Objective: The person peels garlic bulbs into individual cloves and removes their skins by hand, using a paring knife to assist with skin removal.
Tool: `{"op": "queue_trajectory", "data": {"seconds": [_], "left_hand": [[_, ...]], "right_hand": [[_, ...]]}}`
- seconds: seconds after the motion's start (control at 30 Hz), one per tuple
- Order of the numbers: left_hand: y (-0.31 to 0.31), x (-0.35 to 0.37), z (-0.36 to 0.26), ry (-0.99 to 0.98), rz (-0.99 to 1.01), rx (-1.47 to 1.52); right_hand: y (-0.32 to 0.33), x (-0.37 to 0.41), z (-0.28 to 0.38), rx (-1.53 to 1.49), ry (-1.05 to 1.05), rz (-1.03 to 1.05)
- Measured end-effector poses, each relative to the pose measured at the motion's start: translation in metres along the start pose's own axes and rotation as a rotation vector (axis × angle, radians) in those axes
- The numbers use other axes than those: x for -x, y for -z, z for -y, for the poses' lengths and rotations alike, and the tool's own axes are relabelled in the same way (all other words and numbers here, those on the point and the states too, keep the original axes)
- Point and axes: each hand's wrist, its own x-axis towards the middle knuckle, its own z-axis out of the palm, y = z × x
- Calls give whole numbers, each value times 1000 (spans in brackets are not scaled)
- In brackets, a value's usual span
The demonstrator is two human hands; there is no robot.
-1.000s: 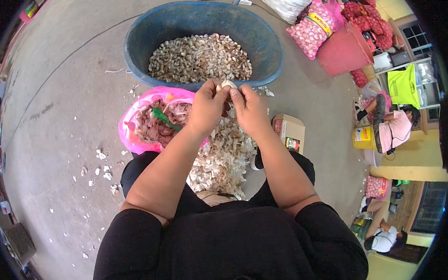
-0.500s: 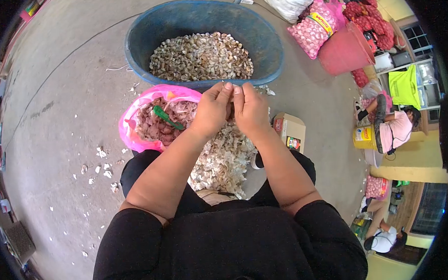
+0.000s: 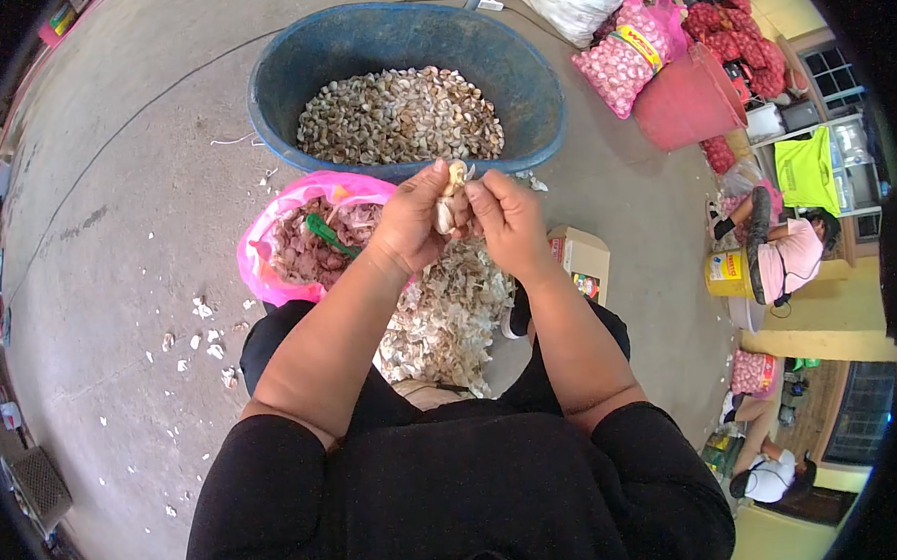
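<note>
My left hand (image 3: 408,225) is closed around a partly split garlic bulb (image 3: 446,216), its pale cloves showing between the fingers. Against the bulb's right side, my right hand (image 3: 511,222) pinches what looks like a clove or a bit of skin. Both hands are just in front of a blue tub (image 3: 533,141) holding many loose garlic cloves (image 3: 401,112). At the left, an open pink bag (image 3: 257,258) contains purplish garlic and skins, with a green-handled tool (image 3: 328,233) lying on top. Below my hands is a heap of papery garlic skins (image 3: 440,325).
A cardboard box (image 3: 583,259) sits right of my legs. Farther right are a red bucket (image 3: 686,104), a net sack of garlic (image 3: 619,67) and a seated person (image 3: 790,255) beside a yellow bucket (image 3: 728,273). Skin scraps (image 3: 203,309) litter the floor at left.
My hands have turned and moved slightly apart, bringing the garlic bulb into view. The tub and bag look unchanged.
</note>
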Motion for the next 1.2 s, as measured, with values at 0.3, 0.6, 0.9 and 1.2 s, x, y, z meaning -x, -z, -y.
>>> {"op": "queue_trajectory", "data": {"seconds": [0.3, 0.6, 0.9, 1.2], "left_hand": [[5, 3, -14, 38, 74, -163], [8, 3, -13, 39, 33, -233], [1, 1, -13, 5, 101, -367], [2, -5, -5, -59, -25, -750]], "right_hand": [[6, -1, 0, -68, -8, -114], [12, 0, 6, 268, 223, -101], [21, -5, 6, 115, 44, 11], [25, 0, -3, 379, 260, -7]]}}
